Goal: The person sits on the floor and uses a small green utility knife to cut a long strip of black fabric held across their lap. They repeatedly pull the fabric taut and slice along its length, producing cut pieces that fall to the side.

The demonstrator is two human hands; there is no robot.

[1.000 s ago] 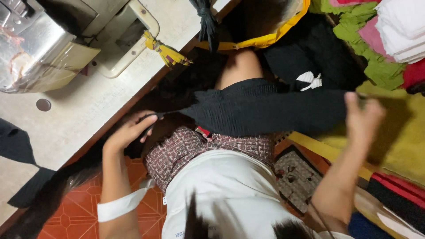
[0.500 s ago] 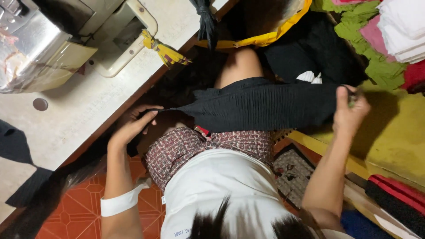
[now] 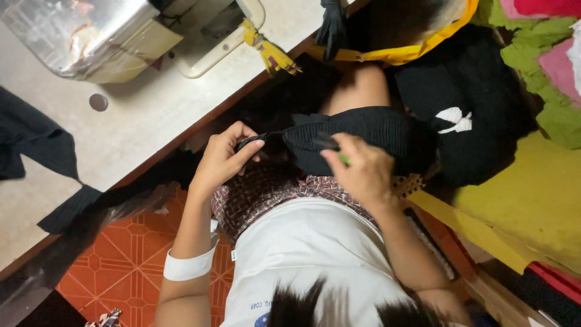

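1. A black ribbed fabric piece (image 3: 363, 136) lay stretched across the person's lap, just below the table edge; it looked soft and stretchy, with fine parallel ribs and one end narrowing into a thin strip.
2. The left hand (image 3: 224, 158) pinched that thin end, thumb and fingers closed on the cloth.
3. The right hand (image 3: 358, 172) rested on the wider part, fingers curled together over the fabric; a small green object showed at the fingertips, too hidden to identify.
4. One white band (image 3: 189, 264) circled the left forearm.
5. The table (image 3: 139, 121) was pale, smooth and speckled, with a dark wooden edge; one shiny metal machine (image 3: 91, 33) stood on it.
6. One yellow tassel (image 3: 269, 51) hung at the table edge.
7. The floor (image 3: 121, 260) was orange patterned tile.
8. A yellow cloth (image 3: 520, 200) lay at the right, beside green and pink pieces.
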